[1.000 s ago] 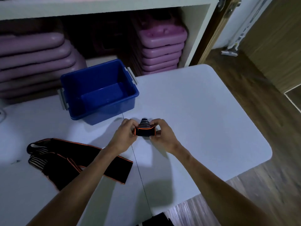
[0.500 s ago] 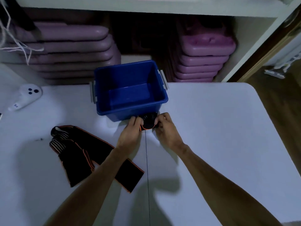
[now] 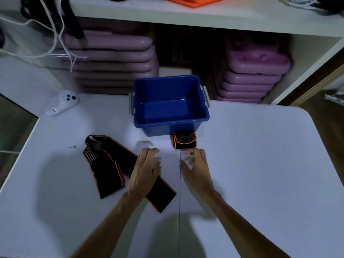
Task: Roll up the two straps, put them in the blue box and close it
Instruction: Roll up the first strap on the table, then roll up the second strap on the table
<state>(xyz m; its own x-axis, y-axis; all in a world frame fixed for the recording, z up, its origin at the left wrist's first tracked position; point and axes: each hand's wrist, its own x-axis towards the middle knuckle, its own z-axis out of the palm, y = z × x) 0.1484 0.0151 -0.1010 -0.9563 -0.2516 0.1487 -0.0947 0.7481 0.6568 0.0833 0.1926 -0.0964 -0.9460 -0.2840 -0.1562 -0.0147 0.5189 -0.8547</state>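
On the white table (image 3: 260,164), near the far middle: blue box (image 3: 170,107) is being kept open and bare inside; no lid is being shown anywhere in view.
Rolled strap (image 3: 184,141): is being left on the table, touching the near wall of the box at its right end; probably being parked there so both rolls can be dropped in together.
Unrolled strap (image 3: 119,170): is lying flat and partly folded at the near left; its right end is being crossed by the left wrist.
Left hand (image 3: 146,170): is being held open with fingers spread, nothing gripped; seemingly being readied for the flat strap.
Right hand (image 3: 196,167): is being held open and empty just near of the roll, apart from it.
Writing: small marks on the white device (image 3: 62,103) at the far left are being blurred beyond reading; no brand is being made out.
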